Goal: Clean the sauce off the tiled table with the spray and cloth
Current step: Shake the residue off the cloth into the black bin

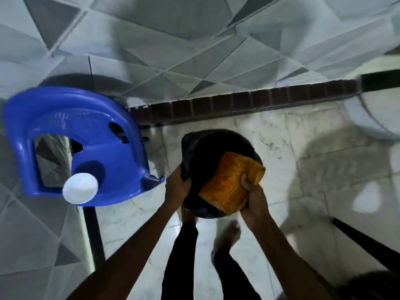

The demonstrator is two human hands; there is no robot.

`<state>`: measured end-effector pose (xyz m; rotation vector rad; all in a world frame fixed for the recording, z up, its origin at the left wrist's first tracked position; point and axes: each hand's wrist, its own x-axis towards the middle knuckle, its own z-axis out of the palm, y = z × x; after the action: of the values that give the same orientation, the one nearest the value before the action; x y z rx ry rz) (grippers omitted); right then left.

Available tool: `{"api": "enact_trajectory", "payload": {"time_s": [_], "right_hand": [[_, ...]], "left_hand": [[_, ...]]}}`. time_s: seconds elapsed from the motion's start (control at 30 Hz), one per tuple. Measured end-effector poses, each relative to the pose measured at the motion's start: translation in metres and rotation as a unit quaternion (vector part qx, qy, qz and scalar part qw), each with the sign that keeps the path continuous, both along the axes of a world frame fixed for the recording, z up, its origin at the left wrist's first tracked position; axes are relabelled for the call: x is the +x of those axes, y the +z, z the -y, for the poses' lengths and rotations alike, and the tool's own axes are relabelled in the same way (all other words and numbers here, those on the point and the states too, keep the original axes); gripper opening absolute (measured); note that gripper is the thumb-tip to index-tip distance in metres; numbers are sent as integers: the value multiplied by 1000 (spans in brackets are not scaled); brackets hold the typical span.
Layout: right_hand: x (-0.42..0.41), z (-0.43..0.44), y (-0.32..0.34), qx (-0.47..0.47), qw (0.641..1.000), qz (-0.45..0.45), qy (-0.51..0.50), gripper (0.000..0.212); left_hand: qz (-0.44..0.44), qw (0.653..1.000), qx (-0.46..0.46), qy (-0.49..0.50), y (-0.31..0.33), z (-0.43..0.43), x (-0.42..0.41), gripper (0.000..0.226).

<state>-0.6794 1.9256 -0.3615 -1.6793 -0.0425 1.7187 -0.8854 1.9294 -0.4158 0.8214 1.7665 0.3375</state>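
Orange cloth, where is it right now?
Head view, centre-right: the orange cloth is gripped by the right hand at the mouth of the black bin bag, whose rim the left hand holds, right of the blue chair.

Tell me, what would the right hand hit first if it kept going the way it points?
Probably the open black bag: the right hand holds the orange cloth just over its mouth, though depth is unclear.

Bin (205, 152) sits at frame centre. Cloth (229, 185) lies over its mouth, toward the right. Chair (97, 118) stands at frame left, near the bin.
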Motion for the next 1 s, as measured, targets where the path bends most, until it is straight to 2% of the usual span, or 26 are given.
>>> {"api": "enact_trajectory", "payload": {"time_s": [0.1,0.17,0.3,0.47,0.63,0.77,0.9,1.0], "right_hand": [[21,46,88,0,1000,-17,-13,65],[38,87,145,5,999,-28,-30,51],[69,181,236,29,996,-54,-57,47],[107,322,315,70,991,-83,-76,45],[151,456,366,89,986,-125,-59,51],[174,541,388,111,985,-116,-58,52],[190,616,406,149,981,-99,-75,57],[204,666,409,162,980,-69,-94,48]], "left_hand": [[7,1000,-5,-30,87,40,15,70],[1,998,-5,-55,154,72,30,71],[2,997,18,-80,254,155,50,65],[3,995,67,-71,344,280,78,63],[-1,991,111,-77,400,407,114,51],[18,987,130,-91,425,481,138,66],[42,980,137,-134,435,542,170,53],[51,974,139,-172,435,582,190,49]]}}
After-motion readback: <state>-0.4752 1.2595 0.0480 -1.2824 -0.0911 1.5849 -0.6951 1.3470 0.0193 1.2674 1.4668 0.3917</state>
